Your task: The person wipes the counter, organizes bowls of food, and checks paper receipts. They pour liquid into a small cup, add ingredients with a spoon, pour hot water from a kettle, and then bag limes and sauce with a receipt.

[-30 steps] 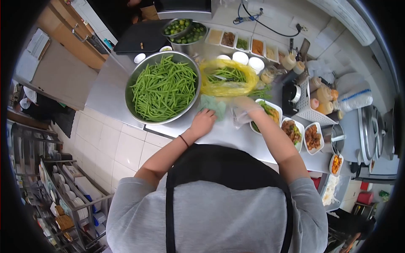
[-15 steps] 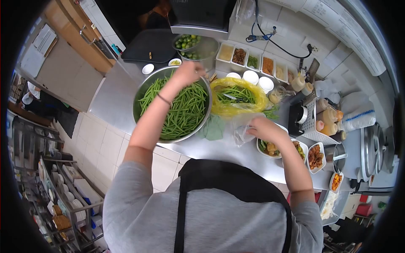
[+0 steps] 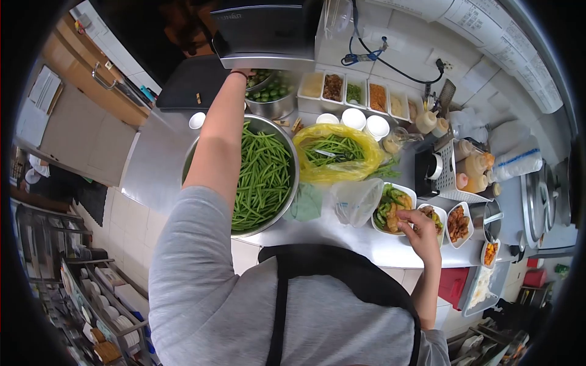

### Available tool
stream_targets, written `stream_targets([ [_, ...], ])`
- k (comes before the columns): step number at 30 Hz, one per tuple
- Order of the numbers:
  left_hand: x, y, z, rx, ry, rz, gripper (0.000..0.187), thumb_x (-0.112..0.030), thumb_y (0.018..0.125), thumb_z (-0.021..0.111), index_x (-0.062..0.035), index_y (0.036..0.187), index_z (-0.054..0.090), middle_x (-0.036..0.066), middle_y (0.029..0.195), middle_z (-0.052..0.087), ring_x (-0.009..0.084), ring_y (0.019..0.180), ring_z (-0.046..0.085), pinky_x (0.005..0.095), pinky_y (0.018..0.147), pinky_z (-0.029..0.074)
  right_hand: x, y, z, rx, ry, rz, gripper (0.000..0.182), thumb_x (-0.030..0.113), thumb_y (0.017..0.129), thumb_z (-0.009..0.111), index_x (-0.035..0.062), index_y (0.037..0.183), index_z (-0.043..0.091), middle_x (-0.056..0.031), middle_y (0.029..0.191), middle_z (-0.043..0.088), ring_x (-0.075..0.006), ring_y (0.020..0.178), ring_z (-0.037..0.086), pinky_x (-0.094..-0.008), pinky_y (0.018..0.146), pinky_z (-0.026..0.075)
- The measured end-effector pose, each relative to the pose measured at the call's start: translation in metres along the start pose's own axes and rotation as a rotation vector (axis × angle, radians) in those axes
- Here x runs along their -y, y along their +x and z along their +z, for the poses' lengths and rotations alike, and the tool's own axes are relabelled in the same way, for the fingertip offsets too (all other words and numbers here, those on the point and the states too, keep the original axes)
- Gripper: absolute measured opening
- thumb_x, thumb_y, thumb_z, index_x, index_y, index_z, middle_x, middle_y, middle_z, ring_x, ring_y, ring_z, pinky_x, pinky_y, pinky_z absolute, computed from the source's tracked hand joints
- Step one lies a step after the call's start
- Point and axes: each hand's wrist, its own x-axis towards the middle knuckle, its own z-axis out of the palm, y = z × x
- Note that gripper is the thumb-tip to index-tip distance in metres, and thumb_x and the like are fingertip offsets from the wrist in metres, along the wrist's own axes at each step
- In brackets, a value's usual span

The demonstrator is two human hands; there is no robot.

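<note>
My left arm (image 3: 217, 134) stretches over a large steel bowl (image 3: 295, 177) of green beans (image 3: 265, 171). My left hand is hidden at the lower edge of a dark appliance (image 3: 262, 36), beside a steel bowl of green limes (image 3: 273, 91). My right hand (image 3: 421, 232) hovers over or touches a white dish (image 3: 379, 224) of green vegetables and browned pieces, its fingers curled but apart, nothing visible in them. A clear plastic bag (image 3: 357, 204) sits left of that dish. Behind it, a yellow plastic bag (image 3: 305, 169) holds more beans and a knife (image 3: 325, 153).
White containers of toppings (image 3: 354, 94) line the wall, with small white cups (image 3: 354, 118) before them. Further white dishes of food (image 3: 458, 226) stand to the right, near a basket of squeeze bottles (image 3: 473, 171). A green cloth or bag (image 3: 305, 204) lies beside the beans.
My right hand has let go of the clear plastic bag and moved right to the dish. My left hand has reached from above the beans further away, towards the limes and appliance.
</note>
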Motion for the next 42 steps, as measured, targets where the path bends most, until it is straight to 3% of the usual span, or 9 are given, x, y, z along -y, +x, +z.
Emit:
stream_targets([
  [17,0.022,-0.013,-0.027,0.265,-0.97,-0.418,0.029,-0.031,0.079,0.055,-0.0141,0.102,0.058,0.007,0.097,0.061,0.0282,0.085,0.059,0.0419,0.072,0.05,0.004,-0.004,0.007,-0.062,-0.115,-0.009,0.021,0.004,0.072,0.064,-0.0015,0.092,0.06,-0.0123,0.084,0.062,-0.0228,0.078,0.058,-0.0297,0.07,0.044],
  [20,0.041,-0.008,-0.042,0.018,-1.249,-0.664,0.017,-0.014,0.083,0.051,-0.0042,0.096,0.054,0.011,0.093,0.059,0.0243,0.083,0.058,0.0378,0.068,0.053,0.007,-0.009,0.002,-0.043,-0.097,0.028,0.021,0.008,0.073,0.064,0.0006,0.092,0.061,-0.0128,0.088,0.062,-0.0243,0.08,0.06,-0.0306,0.067,0.046],
  [23,0.016,-0.04,-0.08,0.045,-1.323,-0.799,0.013,-0.004,0.083,0.05,-0.0015,0.095,0.055,0.01,0.085,0.057,0.0227,0.086,0.056,0.0338,0.076,0.052,0.005,-0.011,0.005,-0.005,-0.033,-0.061,0.03,0.007,0.072,0.065,0.0037,0.101,0.059,-0.0114,0.087,0.062,-0.0232,0.081,0.06,-0.0306,0.068,0.046],
  [26,0.012,-0.085,-0.113,0.424,-1.187,-0.505,0.018,-0.008,0.084,0.052,-0.001,0.101,0.054,0.005,0.086,0.057,0.0149,0.084,0.055,0.03,0.075,0.052,0.005,-0.01,0.021,0.083,0.116,-0.021,0.042,0.006,0.071,0.065,0.01,0.112,0.054,-0.0109,0.088,0.062,-0.0228,0.082,0.06,-0.0309,0.069,0.047],
  [29,-0.056,-0.164,-0.154,0.719,-1.048,-0.315,0.026,-0.009,0.083,0.055,0.0002,0.107,0.053,0.008,0.091,0.058,0.0137,0.083,0.058,0.0233,0.068,0.054,-0.01,-0.007,0.041,0.156,0.199,0.02,0.05,0.007,0.072,0.065,0.0157,0.118,0.049,-0.0121,0.09,0.061,-0.0245,0.084,0.06,-0.0321,0.072,0.047],
  [36,-0.199,-0.278,-0.16,1.192,-0.856,0.228,0.032,-0.009,0.078,0.06,-0.0007,0.109,0.054,0.01,0.106,0.056,0.0113,0.081,0.057,0.0189,0.059,0.053,-0.03,0.01,0.064,0.063,-0.171,-0.354,0.022,0.011,0.074,0.058,0.0103,0.096,0.058,-0.0111,0.089,0.06,-0.0306,0.081,0.057,-0.0382,0.069,0.046],
  [38,-0.236,-0.297,-0.146,1.301,-0.778,0.224,0.031,-0.007,0.073,0.063,0.0009,0.103,0.057,0.012,0.115,0.046,0.0162,0.089,0.055,0.0205,0.057,0.054,-0.023,0.009,0.061,0.1,-0.177,-0.367,0.016,0.009,0.074,0.058,0.0078,0.09,0.059,-0.0115,0.086,0.059,-0.0311,0.079,0.056,-0.0389,0.068,0.045],
  [40,-0.262,-0.311,-0.119,1.402,-0.565,0.442,0.03,-0.006,0.072,0.064,-0.0015,0.101,0.059,0.009,0.113,0.047,0.0142,0.085,0.054,0.0207,0.057,0.054,-0.017,0.007,0.058,0.072,-0.149,-0.403,0.015,0.008,0.074,0.057,0.0066,0.089,0.059,-0.0115,0.084,0.059,-0.0314,0.078,0.056,-0.0393,0.067,0.045],
  [42,-0.275,-0.329,-0.086,1.528,-0.353,0.47,0.031,-0.009,0.068,0.067,-0.0022,0.098,0.06,0.009,0.104,0.054,0.0144,0.079,0.054,0.0247,0.055,0.052,-0.018,0.005,0.054,0.038,-0.122,-0.436,0.014,0.007,0.074,0.056,0.0055,0.088,0.058,-0.0116,0.082,0.058,-0.0316,0.077,0.056,-0.0397,0.067,0.045],
])
